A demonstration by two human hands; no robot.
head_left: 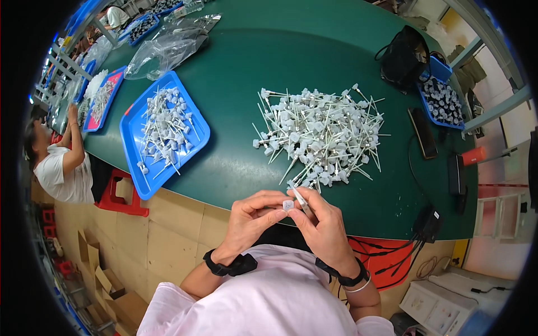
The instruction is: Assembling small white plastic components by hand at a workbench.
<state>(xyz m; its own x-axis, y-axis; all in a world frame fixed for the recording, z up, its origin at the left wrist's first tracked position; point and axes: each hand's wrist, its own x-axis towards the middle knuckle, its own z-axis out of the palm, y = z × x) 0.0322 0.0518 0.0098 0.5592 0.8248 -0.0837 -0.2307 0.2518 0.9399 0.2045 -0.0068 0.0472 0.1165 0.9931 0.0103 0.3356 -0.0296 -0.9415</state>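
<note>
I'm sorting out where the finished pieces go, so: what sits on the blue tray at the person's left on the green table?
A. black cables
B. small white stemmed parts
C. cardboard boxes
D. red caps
B: the blue tray holds a heap of small white stemmed parts, the same kind as the larger loose pile lying on the green table.

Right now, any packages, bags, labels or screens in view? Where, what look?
Clear crumpled plastic bags: far left of the green table, above the blue tray.
Black bag with handles: far right, slumped.
Flattened brown cardboard boxes: floor, lower left.
No labels or lit screens discernible.
</note>
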